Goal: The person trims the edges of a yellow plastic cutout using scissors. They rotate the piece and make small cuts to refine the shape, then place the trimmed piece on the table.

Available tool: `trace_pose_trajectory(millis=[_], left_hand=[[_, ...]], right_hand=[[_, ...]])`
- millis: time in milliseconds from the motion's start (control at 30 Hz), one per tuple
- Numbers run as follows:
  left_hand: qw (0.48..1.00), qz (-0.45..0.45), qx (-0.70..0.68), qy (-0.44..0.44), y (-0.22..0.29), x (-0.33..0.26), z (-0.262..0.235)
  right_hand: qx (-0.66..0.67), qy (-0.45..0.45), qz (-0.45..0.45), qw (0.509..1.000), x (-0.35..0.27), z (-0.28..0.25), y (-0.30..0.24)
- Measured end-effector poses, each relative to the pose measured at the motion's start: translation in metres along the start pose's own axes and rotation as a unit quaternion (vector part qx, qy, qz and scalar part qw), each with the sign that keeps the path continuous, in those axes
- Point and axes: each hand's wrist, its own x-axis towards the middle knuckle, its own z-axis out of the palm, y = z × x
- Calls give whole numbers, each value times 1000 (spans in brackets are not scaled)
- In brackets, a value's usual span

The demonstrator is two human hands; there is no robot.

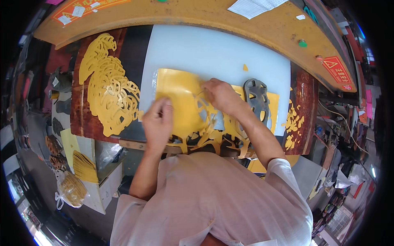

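A glossy yellow sheet (178,88), blurred along its edges, is between my hands over the white cutting board (193,45). My left hand (158,123) is closed at its left edge, thumb against curled fingers. Along the right part of the sheet, my right hand (223,96) pinches near the border of a cut-out area. Below that hand, yellow webbing full of holes (211,117) hangs toward the table's front edge. A dark oval cutting die (256,98) with several openings lies to the right of my right hand, partly over another yellow sheet (274,106).
A heap of yellow cut-out strips (108,88) covers the table's left side. Small yellow scraps (293,123) lie at the right. An ochre machine beam (172,14) with a green button (302,43) spans the back. A bag of yellow pieces (72,188) sits lower left.
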Motion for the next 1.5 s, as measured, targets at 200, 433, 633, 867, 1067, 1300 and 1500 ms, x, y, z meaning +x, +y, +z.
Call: trace_pose_trajectory(millis=[200,433,633,867,1067,1300,1500], left_hand=[[966,79,244,-16,-47,15,-4],[976,-22,203,78,-91,-27,-32],[965,-259,-38,-23,-110,-35,-58],[972,-196,-46,-122,-107,-22,-53],[987,-148,-15,-64,-96,-17,-34],[948,100,302,9,-55,-4,-17],[953,181,206,-129,-42,-3,37]], right_hand=[[84,50,38,995,-23,1,-1],[176,135,176,959,-108,17,6],[89,295,234,922,-151,24,43],[-15,339,240,909,-184,11,60],[-42,255,349,901,-189,-5,68],[-125,260,294,911,-147,8,86],[-123,305,273,904,-151,16,95]])
